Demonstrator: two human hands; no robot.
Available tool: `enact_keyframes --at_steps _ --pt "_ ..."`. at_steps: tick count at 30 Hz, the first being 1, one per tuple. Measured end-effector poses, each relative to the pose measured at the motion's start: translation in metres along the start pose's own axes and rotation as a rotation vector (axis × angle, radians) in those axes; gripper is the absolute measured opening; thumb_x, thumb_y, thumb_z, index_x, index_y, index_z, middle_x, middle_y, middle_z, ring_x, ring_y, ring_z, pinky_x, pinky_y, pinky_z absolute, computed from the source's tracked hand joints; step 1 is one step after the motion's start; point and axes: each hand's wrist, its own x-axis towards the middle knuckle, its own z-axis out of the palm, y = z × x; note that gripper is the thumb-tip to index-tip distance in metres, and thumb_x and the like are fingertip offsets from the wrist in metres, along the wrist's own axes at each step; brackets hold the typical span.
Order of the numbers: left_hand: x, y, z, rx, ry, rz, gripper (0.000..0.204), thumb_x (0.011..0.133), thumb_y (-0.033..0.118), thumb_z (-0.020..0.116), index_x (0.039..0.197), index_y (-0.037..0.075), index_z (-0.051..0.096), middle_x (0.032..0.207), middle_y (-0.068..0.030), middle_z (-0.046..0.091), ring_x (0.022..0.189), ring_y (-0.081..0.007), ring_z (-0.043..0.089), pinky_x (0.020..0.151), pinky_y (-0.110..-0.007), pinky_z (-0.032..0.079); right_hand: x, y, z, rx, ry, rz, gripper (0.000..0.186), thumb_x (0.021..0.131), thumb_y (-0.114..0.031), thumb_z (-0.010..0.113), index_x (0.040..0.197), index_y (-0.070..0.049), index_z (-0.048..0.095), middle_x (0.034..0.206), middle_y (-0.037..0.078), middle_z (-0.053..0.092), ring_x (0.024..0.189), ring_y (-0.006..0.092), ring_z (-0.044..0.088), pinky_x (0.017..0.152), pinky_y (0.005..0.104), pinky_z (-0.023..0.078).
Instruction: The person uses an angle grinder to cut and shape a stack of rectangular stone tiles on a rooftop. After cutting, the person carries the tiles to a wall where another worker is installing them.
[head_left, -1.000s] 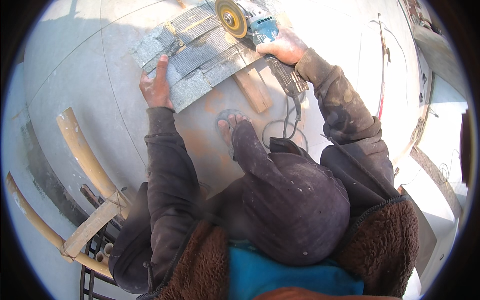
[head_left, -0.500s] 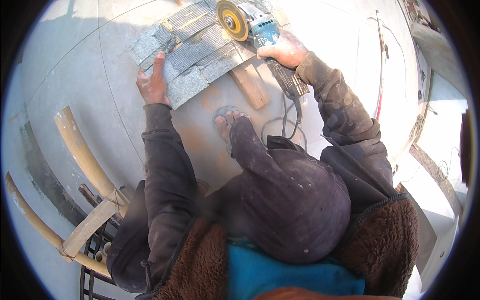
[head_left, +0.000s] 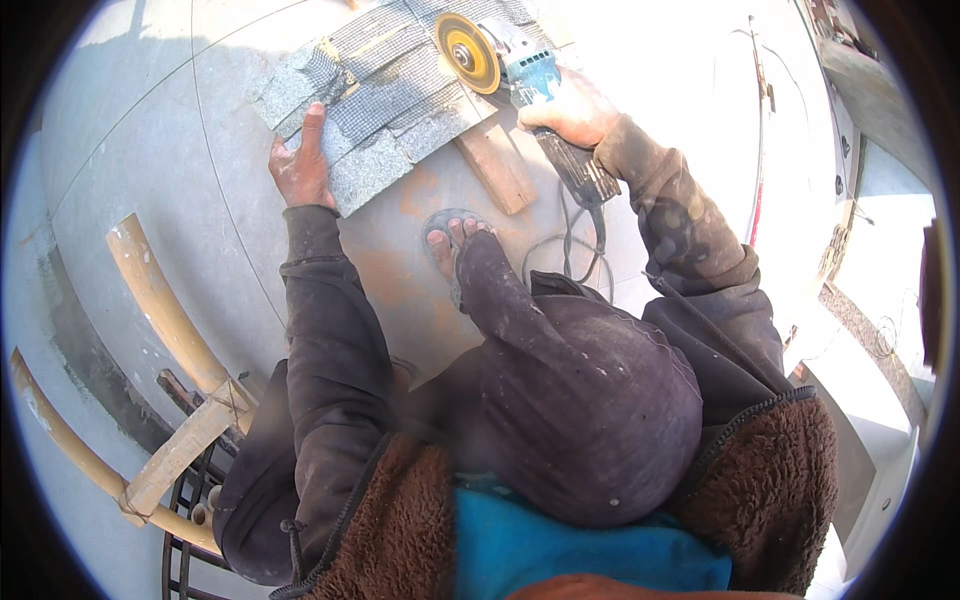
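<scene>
A panel of grey stone strips [head_left: 375, 174] with mesh on its upper face lies across a wooden block [head_left: 497, 170] in the upper middle. My left hand [head_left: 305, 165] grips its left end, thumb on top. My right hand [head_left: 565, 112] is closed round a blue angle grinder [head_left: 535, 75]; its yellow disc [head_left: 468, 52] is at the panel's upper right, though I cannot tell whether it touches the stone. The grinder's cord [head_left: 580, 250] hangs down and loops on the floor.
A bamboo ladder [head_left: 170, 300] lies at my left. My sandalled foot [head_left: 450, 250] rests below the panel on the tiled floor [head_left: 130, 200]. A long pole-like object [head_left: 762, 150] and thin cables lie to the right, near a low concrete edge [head_left: 865, 90].
The grinder and my right hand have shifted slightly right and down. My left hand and the panel's left end have moved slightly left and up.
</scene>
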Motion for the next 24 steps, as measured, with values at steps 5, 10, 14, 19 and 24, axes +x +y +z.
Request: enact_keyframes --at_steps 5,10,14,19,24 --pt "0.003 -0.003 -0.003 0.014 -0.014 0.028 0.063 0.084 0.022 0.081 0.129 -0.011 0.052 0.125 -0.0219 0.061 0.113 -0.0291 0.062 0.097 -0.037 0.051 -0.004 0.001 -0.001 -0.021 -0.059 -0.004 0.048 0.072 -0.034 0.07 0.107 -0.002 0.065 0.102 0.019 0.067 0.097 0.0346 0.063 0.086 0.0427 0.05" --pt "0.002 -0.003 -0.001 -0.004 -0.017 0.035 0.064 0.084 0.023 0.082 0.129 -0.011 0.052 0.125 -0.022 0.061 0.112 -0.0292 0.063 0.097 -0.037 0.052 -0.009 0.01 0.006 -0.007 -0.017 -0.009 0.041 0.072 -0.033 0.072 0.101 -0.003 0.066 0.097 0.017 0.066 0.091 0.0311 0.063 0.082 0.0412 0.051" --pt "0.003 -0.002 -0.002 0.013 -0.014 0.036 0.066 0.084 0.024 0.082 0.13 -0.012 0.051 0.125 -0.0225 0.061 0.112 -0.0298 0.063 0.096 -0.037 0.052 -0.016 0.009 0.01 0.005 -0.025 0.102 0.051 0.073 -0.037 0.071 0.114 -0.006 0.067 0.107 0.017 0.068 0.101 0.0332 0.064 0.087 0.0428 0.051" --pt "0.002 -0.002 0.001 0.005 -0.035 0.046 0.067 0.084 0.024 0.081 0.132 -0.012 0.05 0.127 -0.0227 0.06 0.114 -0.0297 0.062 0.098 -0.038 0.051 -0.025 0.036 0.019 -0.105 0.013 0.154 0.059 0.072 -0.04 0.074 0.118 -0.004 0.066 0.111 0.017 0.068 0.103 0.0311 0.064 0.09 0.0421 0.051" --pt "-0.001 0.002 0.003 0.071 -0.005 0.027 0.068 0.085 0.023 0.081 0.135 -0.01 0.049 0.129 -0.0226 0.059 0.117 -0.0297 0.06 0.099 -0.038 0.05 -0.051 0.005 -0.001 0.156 0.033 0.207 0.053 0.072 -0.029 0.079 0.112 0.002 0.067 0.099 0.015 0.071 0.094 0.0248 0.067 0.085 0.0389 0.053"
